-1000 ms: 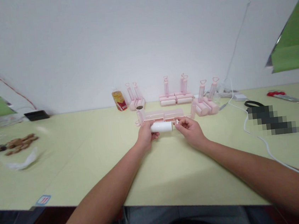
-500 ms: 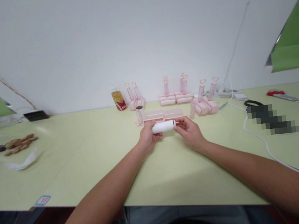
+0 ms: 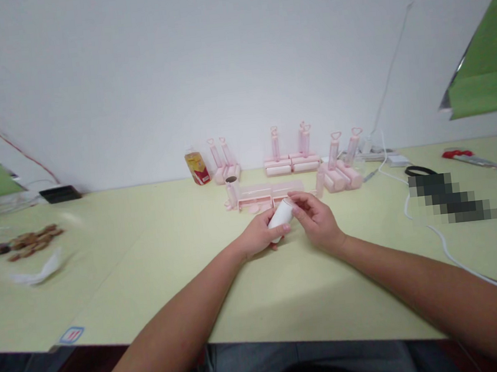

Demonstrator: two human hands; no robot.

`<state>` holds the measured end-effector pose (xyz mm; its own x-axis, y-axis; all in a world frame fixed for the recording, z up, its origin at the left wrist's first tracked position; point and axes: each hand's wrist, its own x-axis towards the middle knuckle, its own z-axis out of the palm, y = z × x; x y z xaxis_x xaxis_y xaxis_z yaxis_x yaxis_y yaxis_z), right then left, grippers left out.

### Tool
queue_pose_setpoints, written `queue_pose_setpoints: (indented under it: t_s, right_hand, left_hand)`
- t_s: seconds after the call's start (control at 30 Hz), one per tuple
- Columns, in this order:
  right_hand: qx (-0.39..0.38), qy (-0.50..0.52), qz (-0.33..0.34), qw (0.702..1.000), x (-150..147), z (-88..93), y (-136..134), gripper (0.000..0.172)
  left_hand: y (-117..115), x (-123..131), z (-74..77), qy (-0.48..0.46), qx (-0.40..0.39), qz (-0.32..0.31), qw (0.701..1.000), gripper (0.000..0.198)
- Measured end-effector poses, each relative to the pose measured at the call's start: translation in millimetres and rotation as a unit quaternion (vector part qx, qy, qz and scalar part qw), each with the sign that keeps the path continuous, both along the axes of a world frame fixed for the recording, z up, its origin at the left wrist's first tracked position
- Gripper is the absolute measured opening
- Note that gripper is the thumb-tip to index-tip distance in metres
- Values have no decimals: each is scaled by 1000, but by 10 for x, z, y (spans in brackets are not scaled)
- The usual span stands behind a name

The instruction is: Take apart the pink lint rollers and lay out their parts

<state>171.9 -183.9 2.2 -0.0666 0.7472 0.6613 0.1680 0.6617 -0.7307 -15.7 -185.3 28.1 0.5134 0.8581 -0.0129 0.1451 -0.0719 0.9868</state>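
Note:
My left hand [image 3: 259, 236] is wrapped around a white roll [image 3: 281, 217], which is tilted with its far end up and to the right. My right hand [image 3: 317, 218] pinches at that far end of the roll with thumb and fingertips. Both hands hover just above the pale green table [image 3: 150, 267], near its middle. Right behind them lie open pink lint-roller cases [image 3: 267, 194] and a small upright pink roller [image 3: 232, 190].
Several pink lint rollers [image 3: 292, 153] stand along the back wall, beside a yellow bottle [image 3: 197, 166]. White cables [image 3: 430, 226] and a blurred black object [image 3: 450, 203] lie at right, red scissors [image 3: 467, 158] farther right. Brown pieces [image 3: 27, 242] and white wrapping [image 3: 35, 272] sit at left.
The roll has swung from lying level between my hands to a tilt. My left hand has slid lower and nearer along it, and my right hand has closed in on its far end.

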Motion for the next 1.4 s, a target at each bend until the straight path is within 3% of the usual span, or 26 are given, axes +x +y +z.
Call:
queue_pose_setpoints:
  t_s: [0.13, 0.27, 0.33, 0.43, 0.5, 0.67, 0.73, 0.83, 0.93, 1.17, 1.4]
  right_hand:
    - [20, -45, -27, 998, 9, 31, -34, 42]
    - [41, -54, -82, 994, 39, 69, -52, 71]
    - [41, -80, -43, 995, 52, 80, -55, 77]
    - [23, -167, 71, 983, 53, 76, -61, 72]
    - [20, -191, 90, 977, 42, 60, -60, 70]
    - [8, -224, -64, 972, 60, 30, 28, 50]
    - [-21, -294, -151, 944, 105, 38, 85, 45]
    - [-83, -402, -235, 881, 181, 55, 150, 51]
    - [-110, -448, -255, 850, 233, 50, 187, 54]
    - [-140, -484, -243, 829, 322, -49, 299, 53]
    - [-110, -444, -234, 858, 365, -53, 382, 30]
  left_hand:
    - [0, 9, 22, 13, 48, 47, 998, 53]
    - [23, -10, 19, 42, 87, 77, 992, 50]
    - [27, -18, 15, 56, 102, 78, 990, 48]
    - [25, -20, 22, 68, 142, 85, 984, 45]
    - [24, -18, 37, 76, 163, 98, 979, 45]
    - [46, -24, 66, 58, 179, 149, 971, 50]
    - [63, -38, 62, 59, 161, 172, 970, 51]
    - [88, -62, 48, 57, 139, 204, 967, 49]
    - [106, -75, 37, 44, 140, 221, 964, 47]
    - [117, -81, 12, 60, 161, 209, 963, 47]
    - [117, -64, -13, 35, 138, 211, 967, 49]
